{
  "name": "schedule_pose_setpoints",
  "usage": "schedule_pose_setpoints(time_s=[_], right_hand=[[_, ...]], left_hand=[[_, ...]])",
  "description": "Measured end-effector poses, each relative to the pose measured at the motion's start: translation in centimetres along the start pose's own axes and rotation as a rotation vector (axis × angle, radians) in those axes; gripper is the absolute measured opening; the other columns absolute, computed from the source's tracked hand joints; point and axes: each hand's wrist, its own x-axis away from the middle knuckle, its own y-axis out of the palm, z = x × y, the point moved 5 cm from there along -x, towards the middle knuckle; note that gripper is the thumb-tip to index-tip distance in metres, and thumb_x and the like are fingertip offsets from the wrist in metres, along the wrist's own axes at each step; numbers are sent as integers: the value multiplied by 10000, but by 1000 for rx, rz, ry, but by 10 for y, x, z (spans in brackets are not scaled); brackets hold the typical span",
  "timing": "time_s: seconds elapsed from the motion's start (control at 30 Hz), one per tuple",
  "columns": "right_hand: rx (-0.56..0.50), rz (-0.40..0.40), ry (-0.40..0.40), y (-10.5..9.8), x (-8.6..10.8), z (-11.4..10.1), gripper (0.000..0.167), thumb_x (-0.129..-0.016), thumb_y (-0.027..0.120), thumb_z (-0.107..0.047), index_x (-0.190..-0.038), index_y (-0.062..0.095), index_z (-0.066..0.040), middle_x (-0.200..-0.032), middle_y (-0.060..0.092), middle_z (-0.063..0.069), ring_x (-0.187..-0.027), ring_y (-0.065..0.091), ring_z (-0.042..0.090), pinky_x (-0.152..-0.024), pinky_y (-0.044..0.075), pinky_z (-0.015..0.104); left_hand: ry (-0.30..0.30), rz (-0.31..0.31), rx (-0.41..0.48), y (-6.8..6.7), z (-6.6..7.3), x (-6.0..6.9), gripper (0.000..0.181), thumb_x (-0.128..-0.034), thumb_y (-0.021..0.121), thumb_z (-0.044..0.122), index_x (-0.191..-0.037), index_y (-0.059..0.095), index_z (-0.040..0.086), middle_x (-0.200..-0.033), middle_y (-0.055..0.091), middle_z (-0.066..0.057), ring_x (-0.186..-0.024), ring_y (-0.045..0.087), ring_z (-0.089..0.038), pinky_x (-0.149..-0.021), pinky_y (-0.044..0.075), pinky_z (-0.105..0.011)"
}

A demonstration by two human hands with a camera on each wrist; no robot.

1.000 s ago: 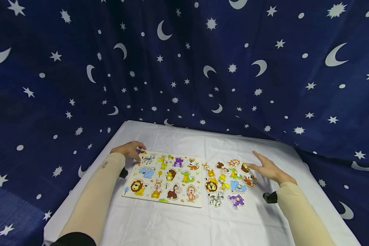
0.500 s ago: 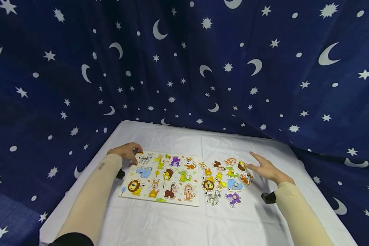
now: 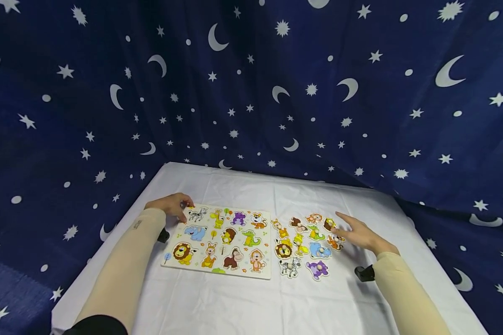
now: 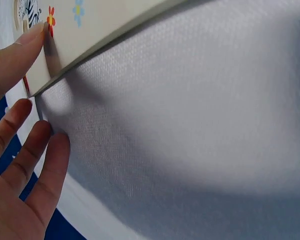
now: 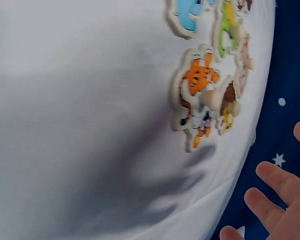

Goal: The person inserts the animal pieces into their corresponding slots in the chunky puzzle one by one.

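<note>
A white puzzle board (image 3: 234, 242) printed with animals lies left of centre on the table. My left hand (image 3: 172, 204) is at its far left corner; in the left wrist view the thumb (image 4: 20, 57) lies at the board's top face, with other fingers loosely spread beside the corner. My right hand (image 3: 360, 232) is over the right side of the loose knobbed pieces, fingers extended and holding nothing. Nearest to it are the hedgehog piece (image 3: 329, 224) and the tiger piece (image 3: 335, 242). In the right wrist view, fingers (image 5: 282, 182) appear apart from the tiger piece (image 5: 197, 80).
Several more pieces lie between board and right hand, among them a lion (image 3: 283, 250), a zebra (image 3: 291, 267), an elephant (image 3: 320, 251) and a purple hippo (image 3: 317, 270). A white cloth covers the table (image 3: 218, 302). A dark blue star-and-moon curtain (image 3: 251, 93) hangs behind.
The head view has shifted slightly. My right hand has come a little lower and closer over the hedgehog piece. The left hand keeps its place at the board's corner, and the pieces lie still.
</note>
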Motion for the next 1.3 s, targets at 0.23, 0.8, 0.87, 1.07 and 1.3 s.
schedule_pose_setpoints(time_s=[0.23,0.8,0.87,1.07,1.3], right_hand=[[7,-7,-12,7,1,1,826,-980,558,-485,-1573,221,-21,-1597,209,327,-1428,191,593,-1074,200,773],[47,-29,-78,21,1,-10,788,-985,560,-452,-1530,295,50,-1552,321,332,-1354,385,560,-1076,304,711],[33,-30,-95,22,2,-12,771,-989,565,-429,-1525,301,59,-1551,320,335,-1364,373,558,-1085,297,706],[20,-20,-146,25,4,-20,727,-978,598,-378,-1500,352,66,-1530,346,347,-1376,351,561,-1088,304,694],[62,27,-175,28,5,-29,746,-964,612,-437,-1515,371,5,-1519,398,314,-1390,336,556,-1087,282,714]], left_hand=[[-9,0,6,1,0,-2,521,-736,867,123,-1210,656,167,-1335,529,-136,-1191,458,-303,-1103,347,-539],[-16,-18,31,4,4,0,527,-734,867,102,-1198,618,125,-1357,506,-162,-1192,437,-325,-1107,330,-562],[-5,-24,34,4,6,1,522,-733,863,91,-1191,615,116,-1331,512,-158,-1180,439,-318,-1097,339,-546],[2,-45,53,3,8,2,519,-732,863,81,-1180,604,110,-1276,510,-139,-1147,433,-304,-1053,352,-514],[-33,-34,51,4,5,-1,499,-727,870,90,-1150,610,137,-1321,503,-146,-1162,428,-308,-1063,349,-515]])
